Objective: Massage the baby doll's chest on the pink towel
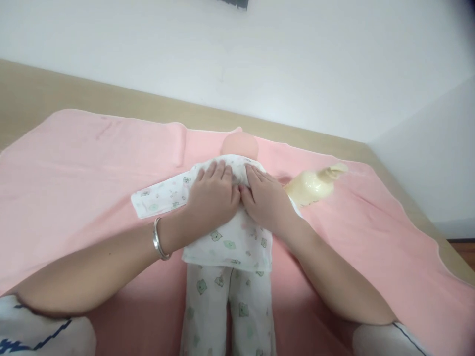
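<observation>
A baby doll dressed in a white top (222, 249) and white trousers (208, 296), both printed with small green animals, lies on a pink mat. Only the rounded top of the doll's head (239, 144) shows above the collar; no face is visible. My left hand (215, 190) rests flat on the upper chest, fingers stretched toward the collar. Beside it, my right hand (269, 200) lies the same way, the thumbs close together. Both palms cover part of the cloth. One long sleeve (161, 198) spreads out to the left; the other is mostly hidden behind my right hand.
The pink mat (92, 168) spreads over a light wooden surface (33, 89) against a white wall (185, 54). A cream-yellow bottle (313, 185) with a spout-like top lies to the right of the doll. A dark object (237, 4) shows at the top edge.
</observation>
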A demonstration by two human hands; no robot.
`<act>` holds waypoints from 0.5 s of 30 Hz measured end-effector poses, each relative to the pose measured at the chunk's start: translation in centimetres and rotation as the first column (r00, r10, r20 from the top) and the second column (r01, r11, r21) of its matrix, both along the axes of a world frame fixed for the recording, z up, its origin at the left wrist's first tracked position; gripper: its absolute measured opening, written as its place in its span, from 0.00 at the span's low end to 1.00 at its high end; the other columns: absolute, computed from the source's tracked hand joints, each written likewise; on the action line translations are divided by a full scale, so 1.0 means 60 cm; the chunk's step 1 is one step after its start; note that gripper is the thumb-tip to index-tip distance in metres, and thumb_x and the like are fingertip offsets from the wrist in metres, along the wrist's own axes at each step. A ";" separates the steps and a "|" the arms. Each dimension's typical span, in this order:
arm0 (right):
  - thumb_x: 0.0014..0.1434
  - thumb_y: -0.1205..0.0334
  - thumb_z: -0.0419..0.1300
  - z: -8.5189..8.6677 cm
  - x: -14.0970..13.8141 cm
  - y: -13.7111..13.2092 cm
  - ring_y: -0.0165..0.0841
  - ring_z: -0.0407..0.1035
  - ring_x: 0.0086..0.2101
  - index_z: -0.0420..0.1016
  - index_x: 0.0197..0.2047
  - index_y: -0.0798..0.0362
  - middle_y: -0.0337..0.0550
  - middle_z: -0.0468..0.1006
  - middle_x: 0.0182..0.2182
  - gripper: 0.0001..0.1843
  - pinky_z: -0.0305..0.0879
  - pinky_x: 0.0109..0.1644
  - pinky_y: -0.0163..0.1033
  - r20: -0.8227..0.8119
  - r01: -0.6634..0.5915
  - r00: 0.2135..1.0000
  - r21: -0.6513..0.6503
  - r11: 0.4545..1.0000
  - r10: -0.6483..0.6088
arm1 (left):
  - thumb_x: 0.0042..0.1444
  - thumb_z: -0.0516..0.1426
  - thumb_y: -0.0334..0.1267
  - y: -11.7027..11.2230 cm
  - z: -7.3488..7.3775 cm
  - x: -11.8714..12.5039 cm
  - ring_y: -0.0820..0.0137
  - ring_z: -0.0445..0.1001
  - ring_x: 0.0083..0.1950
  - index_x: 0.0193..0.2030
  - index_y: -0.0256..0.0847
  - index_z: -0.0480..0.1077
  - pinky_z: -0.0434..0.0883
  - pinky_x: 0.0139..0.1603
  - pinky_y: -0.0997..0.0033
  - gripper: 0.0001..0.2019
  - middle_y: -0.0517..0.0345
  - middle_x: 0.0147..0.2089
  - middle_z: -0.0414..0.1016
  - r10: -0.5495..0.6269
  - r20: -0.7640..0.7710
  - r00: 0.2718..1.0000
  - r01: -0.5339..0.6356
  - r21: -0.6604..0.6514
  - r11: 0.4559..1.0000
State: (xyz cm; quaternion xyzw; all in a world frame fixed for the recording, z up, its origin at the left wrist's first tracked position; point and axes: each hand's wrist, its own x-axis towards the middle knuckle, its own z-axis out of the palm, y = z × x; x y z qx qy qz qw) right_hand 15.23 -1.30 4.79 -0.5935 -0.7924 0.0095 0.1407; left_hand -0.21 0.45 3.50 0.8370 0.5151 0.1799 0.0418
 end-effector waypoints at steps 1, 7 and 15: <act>0.69 0.62 0.45 0.007 -0.003 -0.005 0.51 0.67 0.62 0.66 0.65 0.69 0.63 0.73 0.62 0.28 0.67 0.65 0.57 0.013 0.007 1.000 -0.027 1.000 -0.006 | 0.69 0.45 0.40 0.007 0.002 -0.002 0.45 0.58 0.75 0.68 0.20 0.61 0.59 0.74 0.41 0.28 0.30 0.72 0.61 0.018 0.004 1.000 -0.018 -0.062 0.998; 0.69 0.63 0.45 0.018 -0.018 -0.037 0.54 0.71 0.59 0.68 0.65 0.71 0.66 0.77 0.58 0.28 0.68 0.63 0.60 0.140 0.019 0.990 0.043 0.999 -0.024 | 0.69 0.44 0.50 0.038 0.004 -0.010 0.48 0.65 0.69 0.61 0.23 0.66 0.62 0.72 0.47 0.30 0.32 0.65 0.69 0.028 0.120 0.992 -0.008 -0.160 0.987; 0.71 0.59 0.44 0.017 0.007 -0.004 0.46 0.68 0.63 0.70 0.64 0.59 0.53 0.75 0.61 0.25 0.72 0.61 0.53 -0.096 0.053 0.993 -0.097 0.994 -0.062 | 0.68 0.43 0.49 0.031 0.006 -0.006 0.50 0.71 0.61 0.53 0.30 0.71 0.68 0.66 0.47 0.25 0.38 0.55 0.75 0.051 0.092 0.994 -0.039 -0.130 0.991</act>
